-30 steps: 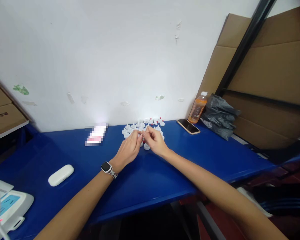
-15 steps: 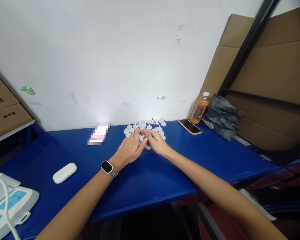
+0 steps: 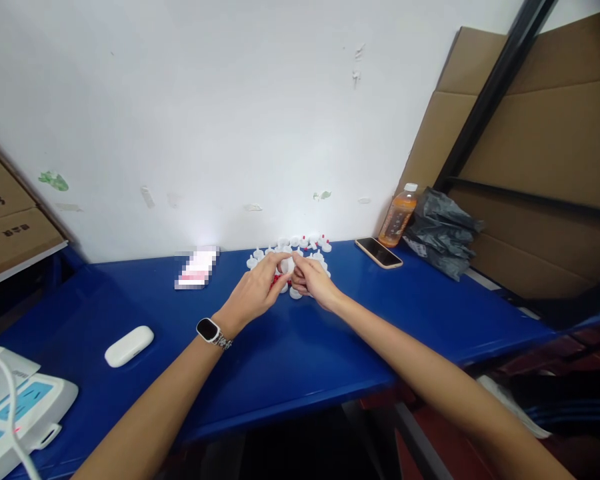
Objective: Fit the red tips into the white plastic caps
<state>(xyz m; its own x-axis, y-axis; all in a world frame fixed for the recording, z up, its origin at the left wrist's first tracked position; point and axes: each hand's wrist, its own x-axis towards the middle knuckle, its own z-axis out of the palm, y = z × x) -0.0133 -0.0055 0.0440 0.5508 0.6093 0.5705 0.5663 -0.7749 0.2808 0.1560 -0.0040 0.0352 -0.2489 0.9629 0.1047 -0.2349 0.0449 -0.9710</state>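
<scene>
Together, the left hand (image 3: 254, 292) and right hand (image 3: 313, 280) pinch one small white plastic cap (image 3: 287, 265) between their fingertips, above the cluster of small white and red plastic caps (image 3: 300, 248) near the back edge of the blue table (image 3: 300, 360). A black-screened phone (image 3: 379, 253) lies toward the back right corner.
</scene>
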